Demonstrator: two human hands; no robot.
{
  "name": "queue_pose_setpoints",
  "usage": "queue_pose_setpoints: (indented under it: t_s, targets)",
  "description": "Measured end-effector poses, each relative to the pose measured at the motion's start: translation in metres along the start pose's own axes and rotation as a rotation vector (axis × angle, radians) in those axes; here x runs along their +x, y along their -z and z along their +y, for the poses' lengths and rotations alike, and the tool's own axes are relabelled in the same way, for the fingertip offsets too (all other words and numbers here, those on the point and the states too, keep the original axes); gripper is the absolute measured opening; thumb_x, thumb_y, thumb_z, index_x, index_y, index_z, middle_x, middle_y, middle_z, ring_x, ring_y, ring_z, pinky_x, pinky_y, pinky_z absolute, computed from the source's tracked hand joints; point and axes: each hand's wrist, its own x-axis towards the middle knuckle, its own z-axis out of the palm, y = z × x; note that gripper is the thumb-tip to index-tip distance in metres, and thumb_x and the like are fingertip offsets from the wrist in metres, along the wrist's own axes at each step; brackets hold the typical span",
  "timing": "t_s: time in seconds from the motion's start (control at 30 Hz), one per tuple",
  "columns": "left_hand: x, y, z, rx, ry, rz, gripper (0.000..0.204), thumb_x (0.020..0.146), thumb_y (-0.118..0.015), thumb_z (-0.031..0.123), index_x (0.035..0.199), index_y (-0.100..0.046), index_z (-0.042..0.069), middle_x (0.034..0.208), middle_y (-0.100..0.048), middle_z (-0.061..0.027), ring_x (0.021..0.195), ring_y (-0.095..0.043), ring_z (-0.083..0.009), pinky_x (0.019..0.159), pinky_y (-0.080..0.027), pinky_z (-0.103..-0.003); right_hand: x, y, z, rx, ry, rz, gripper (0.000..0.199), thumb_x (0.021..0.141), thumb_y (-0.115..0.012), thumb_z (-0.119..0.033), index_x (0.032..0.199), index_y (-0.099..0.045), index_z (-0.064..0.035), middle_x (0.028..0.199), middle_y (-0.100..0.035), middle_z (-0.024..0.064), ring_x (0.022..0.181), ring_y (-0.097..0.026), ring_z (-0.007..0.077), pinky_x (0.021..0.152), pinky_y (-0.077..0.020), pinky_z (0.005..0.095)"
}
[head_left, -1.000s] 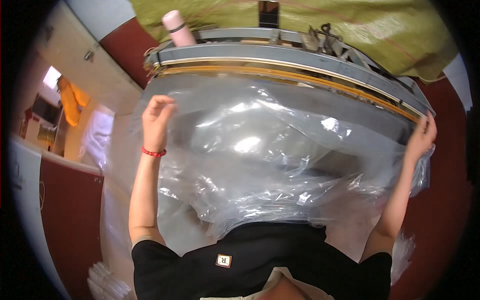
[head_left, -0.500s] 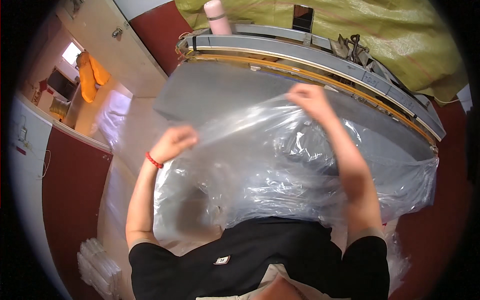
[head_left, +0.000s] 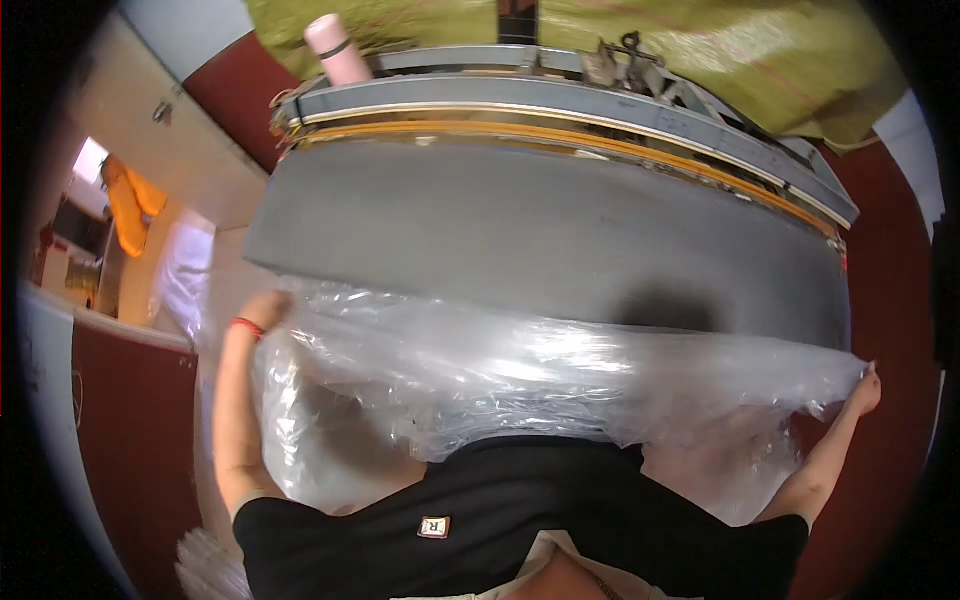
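Observation:
A wide sheet of clear plastic film [head_left: 570, 360] stretches between my two hands along the near edge of the grey tabletop [head_left: 480, 220]. At the film's left end is my left hand [head_left: 266, 309], a red bead bracelet at its wrist; it looks closed on the film, though slightly blurred. Out past the tabletop's right end, my right hand [head_left: 870, 388] pinches the film's other corner between its fingers. Crumpled folds of the film hang down in front of my black shirt on both sides.
A long metal frame with an orange strip [head_left: 480, 128] runs along the table's far side. Behind it stand a pink bottle [head_left: 338, 50] and a dark metal clamp [head_left: 632, 65] before a yellow-green sheet. Bundled clear plastic [head_left: 212, 565] lies on the floor at lower left, with a door [head_left: 180, 110] beyond.
My right hand has swung far right and nearer me, my left hand left and slightly down. The film, bunched over the table before, is now spread wide, and more of the grey top shows.

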Motion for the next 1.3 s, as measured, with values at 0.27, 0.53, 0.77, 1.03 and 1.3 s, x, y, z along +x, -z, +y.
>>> queue_pose_setpoints:
  t_s: [0.27,0.53,0.77,1.03,1.3]
  targets:
    - [0.106,0.124,-0.035,-0.622,0.302,1.377,0.031,0.078,-0.059,0.014,0.101,-0.049,-0.004,0.090,-0.057,-0.0125,0.088,-0.055,-0.0212,0.075,-0.043,-0.030,-0.019,-0.069,-0.082,-0.155,0.070,-0.082,0.054,0.065,-0.060,-0.056,0.079,-0.065,-0.0043,0.081,-0.062,0.0149,0.075,-0.057,0.0269,0.072,-0.0423,0.0352]
    - [0.185,0.043,-0.026,-0.241,0.245,0.670,0.055,0.085,-0.043,0.040,0.124,-0.039,0.000,0.130,-0.035,-0.0170,0.119,-0.035,-0.0299,0.099,-0.026,-0.034,-0.034,-0.103,-0.093,-0.448,0.033,-0.016,0.030,0.076,-0.056,-0.036,0.091,-0.060,-0.0107,0.092,-0.061,0.0129,0.090,-0.056,0.0313,0.074,-0.0440,0.0415]
    - [0.186,0.069,0.032,-0.302,0.277,1.099,0.038,0.084,-0.051,0.031,0.104,-0.055,-0.001,0.105,-0.057,-0.0144,0.094,-0.054,-0.0264,0.082,-0.042,-0.034,-0.028,-0.122,-0.093,-0.534,0.132,-0.007,0.024,0.081,-0.044,-0.023,0.092,-0.056,-0.0049,0.089,-0.061,0.0175,0.085,-0.058,0.0335,0.072,-0.0466,0.0425]
    - [0.045,0.082,0.527,-0.747,-0.890,0.081,0.012,0.077,-0.058,0.012,0.085,-0.060,0.003,0.082,-0.060,-0.0083,0.075,-0.057,-0.0172,0.068,-0.044,-0.028,-0.026,-0.116,-0.085,-0.457,0.098,-0.016,0.023,0.081,-0.040,-0.015,0.093,-0.054,-0.0017,0.089,-0.060,0.0192,0.084,-0.059,0.0322,0.071,-0.0470,0.0412]
    - [0.012,0.023,0.679,-0.445,-1.381,0.196,0.036,0.071,-0.063,0.022,0.100,-0.052,0.003,0.094,-0.055,-0.0136,0.078,-0.057,-0.0316,0.065,-0.046,-0.038,-0.028,-0.116,-0.087,-0.432,0.145,-0.010,0.022,0.080,-0.040,-0.013,0.093,-0.053,-0.0003,0.085,-0.062,0.0174,0.081,-0.060,0.0309,0.070,-0.0476,0.0397]
